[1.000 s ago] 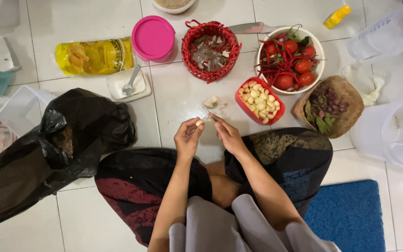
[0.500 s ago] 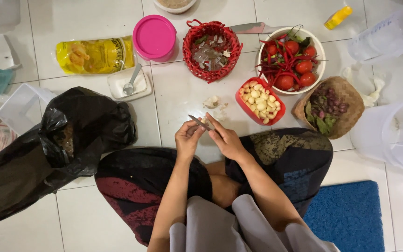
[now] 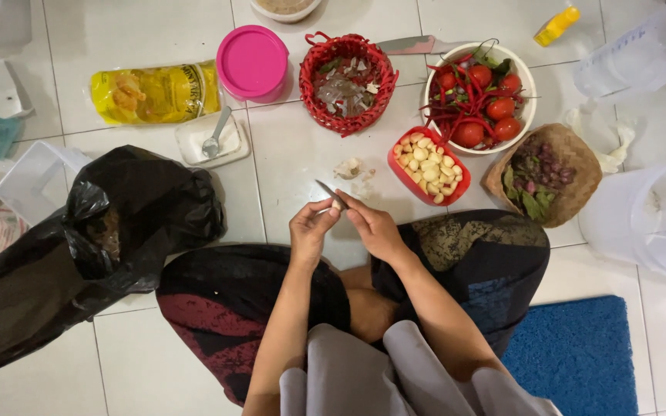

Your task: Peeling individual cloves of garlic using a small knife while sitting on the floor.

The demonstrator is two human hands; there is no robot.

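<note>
home kitchen floor: white tiles (image 3: pixel 302 162), peeled garlic (image 3: pixel 428 163), chillies (image 3: pixel 478 92).

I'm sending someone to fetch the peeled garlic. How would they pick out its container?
Start at the big white bowl of tomatoes and red chillies on the tiled floor. Touching its lower left rim sits a small red tub of pale peeled garlic cloves. Unlike the woven red basket, it is smooth-sided.

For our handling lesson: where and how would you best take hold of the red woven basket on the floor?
Take the red woven basket by its rim, coming from straight above. It stands upright and open, with small loop handles at the rim on the far-left and right sides. The pink-lidded tub and white bowl of chillies and tomatoes crowd its sides.
</note>
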